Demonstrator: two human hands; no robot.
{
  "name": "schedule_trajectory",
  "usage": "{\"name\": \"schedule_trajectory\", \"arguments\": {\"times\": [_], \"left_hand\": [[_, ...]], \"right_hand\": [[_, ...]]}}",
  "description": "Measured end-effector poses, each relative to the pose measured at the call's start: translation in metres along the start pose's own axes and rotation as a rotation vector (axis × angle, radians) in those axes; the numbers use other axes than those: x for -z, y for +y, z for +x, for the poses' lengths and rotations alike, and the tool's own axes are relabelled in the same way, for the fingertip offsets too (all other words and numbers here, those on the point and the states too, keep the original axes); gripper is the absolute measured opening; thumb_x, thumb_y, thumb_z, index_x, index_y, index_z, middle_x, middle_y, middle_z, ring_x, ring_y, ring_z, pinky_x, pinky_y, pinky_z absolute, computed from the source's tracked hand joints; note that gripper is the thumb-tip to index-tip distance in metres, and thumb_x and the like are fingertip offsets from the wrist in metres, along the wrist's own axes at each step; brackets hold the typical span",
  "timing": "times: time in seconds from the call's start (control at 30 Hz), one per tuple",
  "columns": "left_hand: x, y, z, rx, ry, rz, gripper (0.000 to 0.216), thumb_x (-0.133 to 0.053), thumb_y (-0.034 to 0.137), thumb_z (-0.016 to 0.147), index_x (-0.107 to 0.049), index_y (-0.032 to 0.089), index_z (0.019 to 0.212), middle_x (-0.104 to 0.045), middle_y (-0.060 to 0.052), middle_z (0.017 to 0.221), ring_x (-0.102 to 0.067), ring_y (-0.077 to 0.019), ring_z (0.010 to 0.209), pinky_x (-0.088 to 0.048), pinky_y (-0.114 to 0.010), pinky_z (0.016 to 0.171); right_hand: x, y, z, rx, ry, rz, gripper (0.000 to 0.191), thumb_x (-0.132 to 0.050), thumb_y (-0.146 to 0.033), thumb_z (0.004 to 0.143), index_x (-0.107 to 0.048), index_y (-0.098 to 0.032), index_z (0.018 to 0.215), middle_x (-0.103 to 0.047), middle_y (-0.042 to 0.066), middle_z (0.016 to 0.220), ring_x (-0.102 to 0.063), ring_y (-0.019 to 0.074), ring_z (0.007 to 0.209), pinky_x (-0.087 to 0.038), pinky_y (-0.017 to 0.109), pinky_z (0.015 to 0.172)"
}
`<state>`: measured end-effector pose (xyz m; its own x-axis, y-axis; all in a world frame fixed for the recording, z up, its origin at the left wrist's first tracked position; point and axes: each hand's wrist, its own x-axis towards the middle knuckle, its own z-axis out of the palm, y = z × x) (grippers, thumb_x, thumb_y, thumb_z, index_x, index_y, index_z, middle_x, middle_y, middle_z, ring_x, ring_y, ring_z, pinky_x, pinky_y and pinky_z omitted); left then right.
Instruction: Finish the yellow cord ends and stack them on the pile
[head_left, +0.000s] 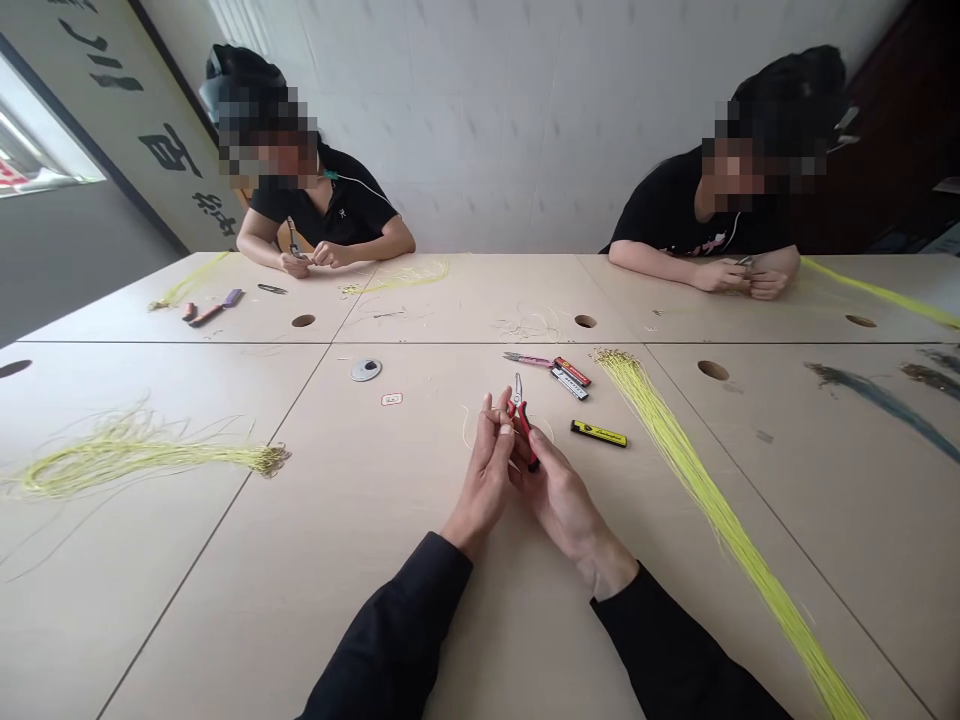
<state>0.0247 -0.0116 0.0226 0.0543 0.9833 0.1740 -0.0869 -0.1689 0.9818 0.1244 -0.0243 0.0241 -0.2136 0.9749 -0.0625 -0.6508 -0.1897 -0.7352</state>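
In the middle of the head view, my right hand (559,485) has its fingers around small pliers (527,425) with red and black handles. The pliers' metal jaws point away from me, toward the far side of the table. My left hand (487,470) is closed beside it, thumb and fingers pinched on a thin yellow cord (466,428). The cord curves out past the fingers and shows faintly on both sides of the hands. Its pinched end is hidden by my fingertips.
A long yellow cord bundle (697,490) runs along the right; another bundle (150,458) lies left. Near my hands are a yellow lighter (598,433), a red lighter (572,372), pink-handled pliers (531,359) and a round metal disc (366,370). Two people work across the table.
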Motion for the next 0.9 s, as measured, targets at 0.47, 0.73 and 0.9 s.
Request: {"name": "schedule_trajectory", "arguments": {"times": [0.47, 0.73, 0.9], "left_hand": [[-0.006, 0.006, -0.006, -0.015, 0.031, 0.067, 0.049, -0.038, 0.044, 0.103, -0.036, 0.034, 0.151, -0.018, 0.003, 0.167, 0.002, -0.0185, 0.156, -0.009, -0.045, 0.128], [-0.003, 0.008, 0.000, -0.024, 0.037, -0.094, 0.029, -0.044, 0.043, 0.102, -0.057, 0.028, 0.123, -0.040, -0.004, 0.158, -0.020, -0.0236, 0.153, -0.023, -0.048, 0.124], [0.000, -0.004, 0.004, 0.001, 0.126, -0.215, 0.016, -0.049, 0.039, 0.100, -0.052, 0.024, 0.096, -0.052, -0.007, 0.149, -0.039, -0.0231, 0.144, -0.029, -0.047, 0.120]], "right_hand": [[-0.004, -0.002, 0.000, 0.033, -0.062, -0.070, 0.034, -0.059, -0.041, 0.096, -0.068, -0.030, 0.127, -0.060, 0.002, 0.139, -0.051, 0.0221, 0.132, -0.041, 0.038, 0.109], [-0.003, -0.013, 0.000, 0.026, -0.009, 0.055, 0.028, -0.064, -0.037, 0.092, -0.073, -0.025, 0.115, -0.068, 0.003, 0.122, -0.057, 0.0194, 0.117, -0.043, 0.034, 0.105], [0.002, -0.030, 0.009, -0.047, 0.094, 0.153, 0.021, -0.073, -0.038, 0.086, -0.072, -0.023, 0.101, -0.066, 0.000, 0.092, -0.060, 0.0134, 0.084, -0.051, 0.027, 0.078]]}}
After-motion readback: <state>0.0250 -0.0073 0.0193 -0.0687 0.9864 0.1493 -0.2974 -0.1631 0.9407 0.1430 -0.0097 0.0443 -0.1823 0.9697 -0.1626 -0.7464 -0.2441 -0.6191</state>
